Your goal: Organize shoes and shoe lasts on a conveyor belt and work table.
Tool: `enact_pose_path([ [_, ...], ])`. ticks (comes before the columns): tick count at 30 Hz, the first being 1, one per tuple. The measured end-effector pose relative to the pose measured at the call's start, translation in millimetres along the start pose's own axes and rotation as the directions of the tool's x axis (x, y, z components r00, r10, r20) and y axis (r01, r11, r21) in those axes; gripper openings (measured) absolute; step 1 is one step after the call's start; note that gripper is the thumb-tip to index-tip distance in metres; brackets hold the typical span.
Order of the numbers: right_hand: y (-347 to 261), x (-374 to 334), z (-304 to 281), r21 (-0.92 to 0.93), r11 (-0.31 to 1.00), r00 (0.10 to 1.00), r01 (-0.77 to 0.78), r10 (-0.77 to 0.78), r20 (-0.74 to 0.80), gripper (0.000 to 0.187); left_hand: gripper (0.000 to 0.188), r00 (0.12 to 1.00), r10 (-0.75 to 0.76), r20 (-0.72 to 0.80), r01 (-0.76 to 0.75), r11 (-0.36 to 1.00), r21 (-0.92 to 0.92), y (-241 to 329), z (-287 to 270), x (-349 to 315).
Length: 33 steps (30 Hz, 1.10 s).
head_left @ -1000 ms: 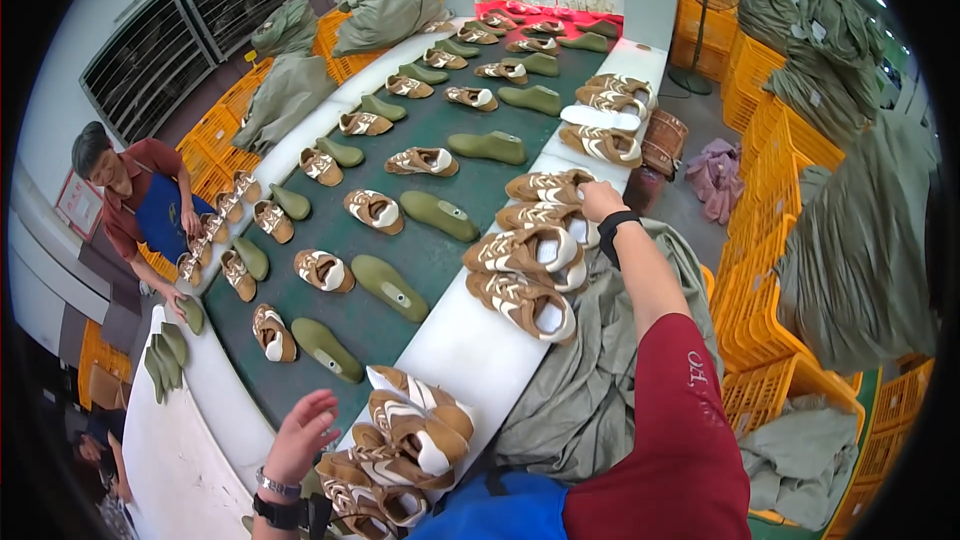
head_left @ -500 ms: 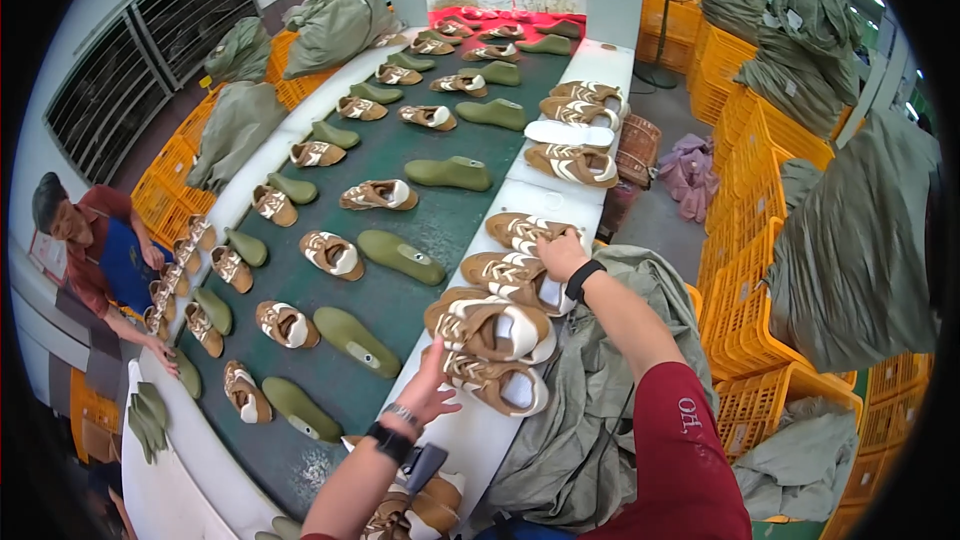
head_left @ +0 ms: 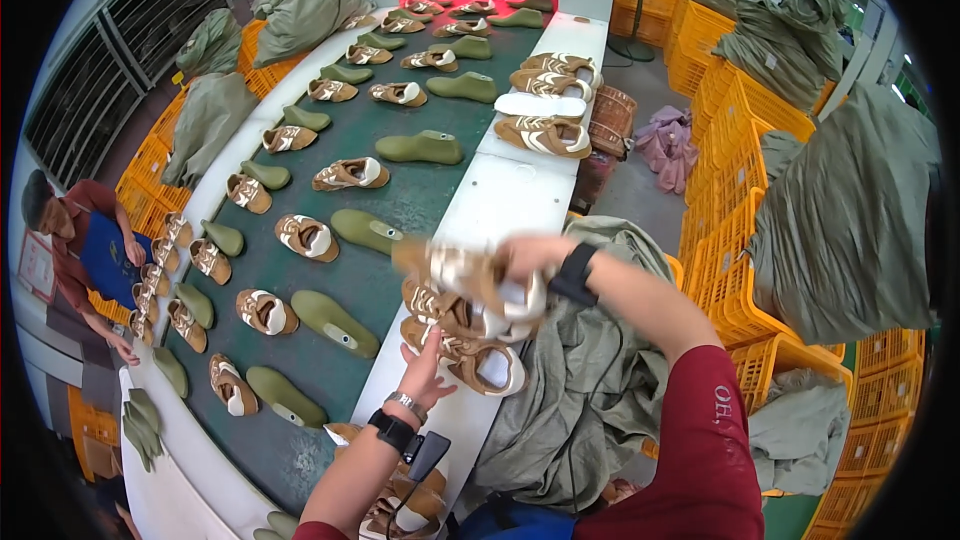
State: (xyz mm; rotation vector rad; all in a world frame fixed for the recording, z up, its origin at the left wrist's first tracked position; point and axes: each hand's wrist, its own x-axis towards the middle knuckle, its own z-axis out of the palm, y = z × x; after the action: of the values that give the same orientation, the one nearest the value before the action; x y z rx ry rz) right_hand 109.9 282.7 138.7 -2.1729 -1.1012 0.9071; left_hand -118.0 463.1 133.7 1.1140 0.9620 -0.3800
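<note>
My right hand (head_left: 537, 258) grips a brown and white sneaker (head_left: 465, 272), blurred by motion, above other sneakers on the white ledge (head_left: 505, 202). How many shoes it holds I cannot tell. Under and nearer than it, a sneaker with a pale insole (head_left: 492, 368) lies at the ledge's edge. Beside these shoes my left hand (head_left: 425, 380) is open, thumb up and fingers apart, holding nothing. More sneakers (head_left: 425, 500) lie under my left forearm, partly hidden. Left of the ledge, sneakers and green shoe lasts (head_left: 335, 322) sit in rows on the green belt (head_left: 425, 208).
Farther along the ledge stand more sneakers (head_left: 545, 135). Grey-green cloth (head_left: 565, 390) drapes beside the ledge at my right. Stacked orange crates (head_left: 720, 230) line the right side. Across the belt, a co-worker's hand (head_left: 125, 348) is near a green last.
My right hand has lifted the sneaker it was touching and brought it nearer, over the other shoes. My left hand stays open beside them. The view has shifted slightly.
</note>
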Motion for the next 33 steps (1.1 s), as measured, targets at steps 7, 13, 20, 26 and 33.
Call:
enact_pose_path([
  [7, -47.1, -22.8, 26.7, -0.198, 0.975, 0.995, -0.102, 0.100, -0.021, 0.047, 0.118, 0.969, -0.068, 0.239, 0.084, 0.995, -0.057, -6.9, -17.2, -8.6],
  [13, -43.9, -25.7, 12.0, -0.177, 0.982, 0.997, -0.058, 0.068, 0.049, 0.075, 0.092, 0.987, -0.080, 0.137, 0.094, 0.990, -0.101, -5.9, -13.7, -19.9],
  [20, -35.7, -13.6, 23.3, -0.204, 0.976, 0.986, -0.083, 0.109, 0.123, 0.081, 0.102, 0.987, -0.065, 0.146, 0.064, 0.998, 0.012, 10.1, -37.2, -48.3],
  [26, -62.0, 0.1, 55.1, 0.275, 0.961, 0.952, -0.026, -0.060, 0.299, 0.059, 0.114, 1.000, 0.004, -0.018, -0.006, 0.992, -0.126, -22.3, -18.3, -13.1],
  [33, -84.0, -58.7, 102.2, 0.592, 0.805, 0.998, 0.047, -0.009, -0.067, 0.056, 0.096, 0.887, 0.460, -0.049, -0.462, 0.878, -0.125, -13.4, -26.9, -18.3],
])
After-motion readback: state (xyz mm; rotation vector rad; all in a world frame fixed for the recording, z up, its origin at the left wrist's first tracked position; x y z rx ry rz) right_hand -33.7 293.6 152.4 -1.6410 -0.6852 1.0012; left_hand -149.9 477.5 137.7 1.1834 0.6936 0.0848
